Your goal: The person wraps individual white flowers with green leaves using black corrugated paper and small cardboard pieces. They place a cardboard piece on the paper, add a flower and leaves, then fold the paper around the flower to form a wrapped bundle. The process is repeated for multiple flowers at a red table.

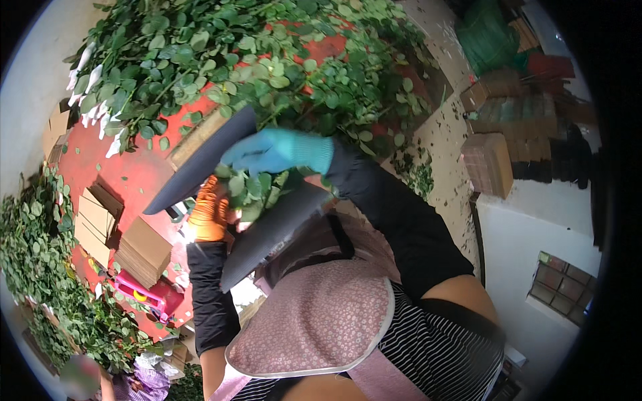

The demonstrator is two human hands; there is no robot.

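My left hand (209,212), in an orange glove, is closed beside a small bunch of leafy flower stems (251,194). A bit of pale pink shows next to its fingers. From the right, my right hand (277,151) in a teal glove curls over the top of the same bunch, its fingertips partly hidden. The bunch lies between two dark grey padded panels: one panel (207,160) on the far side, the other panel (274,234) close to my body. Leaves and gloves hide the stems' lower ends.
Heaped leafy stems (267,73) cover the far side of the red table (144,177), with white-wrapped flower heads (100,113) at left. Cardboard sheets (142,250) and a pink plastic holder (150,294) lie left. Cartons (487,164) stand right. Another person (140,381) is at lower left.
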